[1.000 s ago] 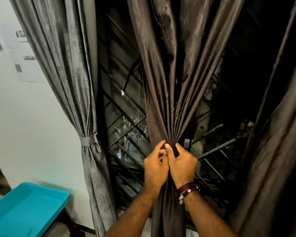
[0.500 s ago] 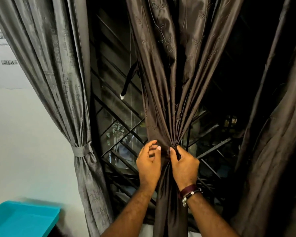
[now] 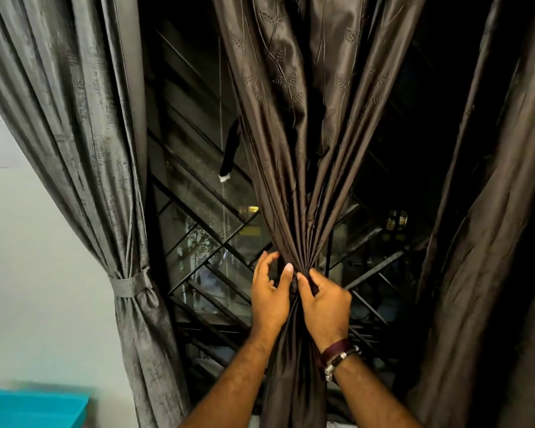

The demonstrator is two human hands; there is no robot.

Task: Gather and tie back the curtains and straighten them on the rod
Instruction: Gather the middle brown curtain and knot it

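The middle brown curtain (image 3: 303, 168) is drawn into a tight bunch at waist height. My right hand (image 3: 326, 304) pinches that bunch between thumb and forefinger. Beside it, my left hand (image 3: 267, 299) has its fingers spread loosely to the left of the fabric, with only the thumb resting against the bunch. At the far left, the grey curtain (image 3: 84, 143) hangs tied back by its grey band (image 3: 130, 284). A third brown curtain (image 3: 494, 242) hangs loose on the right. The rod is out of view.
A window with a black diagonal grille (image 3: 210, 242) lies behind the curtains. A black strap with a white tip (image 3: 229, 156) hangs against it. A teal tray (image 3: 31, 409) sits at the lower left below the pale wall (image 3: 37, 273).
My left hand has let go of the bunch and its fingers have spread to the left, with the thumb still on the fabric. My right hand keeps its pinch. The view has tilted up slightly.
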